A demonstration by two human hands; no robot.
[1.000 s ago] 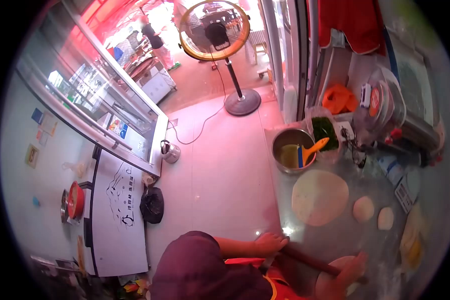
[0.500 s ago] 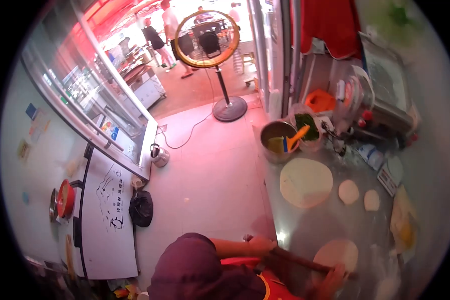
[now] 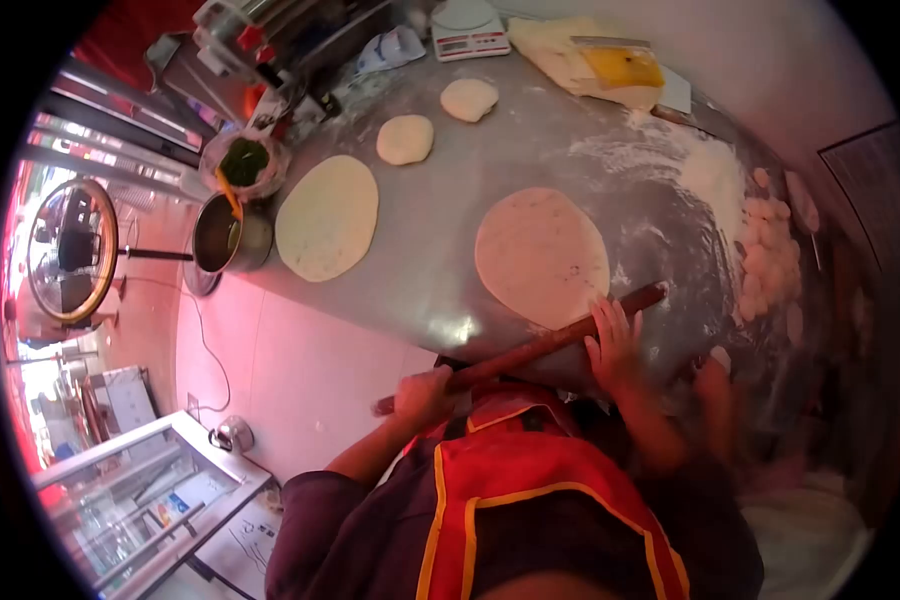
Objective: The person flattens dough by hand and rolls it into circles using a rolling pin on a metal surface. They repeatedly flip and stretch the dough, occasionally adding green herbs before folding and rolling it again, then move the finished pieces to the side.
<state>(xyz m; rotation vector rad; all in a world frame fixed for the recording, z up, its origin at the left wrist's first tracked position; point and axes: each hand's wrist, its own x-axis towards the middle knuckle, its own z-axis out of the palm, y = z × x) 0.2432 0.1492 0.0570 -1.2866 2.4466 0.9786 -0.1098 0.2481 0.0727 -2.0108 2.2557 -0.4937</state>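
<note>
Gray and smooth, the desk (image 3: 440, 250) spreads across most of the view, with pale floor (image 3: 300, 380) beyond its lower left edge. A glass-paned door (image 3: 150, 500) stands at the lower left, and a round fan (image 3: 73, 250) farther up that side. Flour (image 3: 710, 175) streaks the upper right of the desk beside a cluster of small dough lumps (image 3: 768, 260).

Two large flat dough rounds lie on the desk: a pinkish round (image 3: 542, 255) near the middle and a paler oval (image 3: 328, 218) to its left, well apart from it. Along the near edge of the pinkish round runs a dark wooden rolling pin (image 3: 530, 350), slanting up to the right. The left hand (image 3: 425, 395) is closed around it near its lower end. The right hand (image 3: 615, 345) lies over it near the other end, fingers extended and spread, their tips close by the round's edge. Another person (image 3: 715, 385) reaches in to the right, apart from the pin.

A metal pot (image 3: 253, 240) with an orange-handled brush (image 3: 228, 192) sits just beside the paler oval, next to a clear tub of greens (image 3: 243, 162). A white scale (image 3: 468, 32) stands at the far side, near two small dough discs (image 3: 405, 140).
</note>
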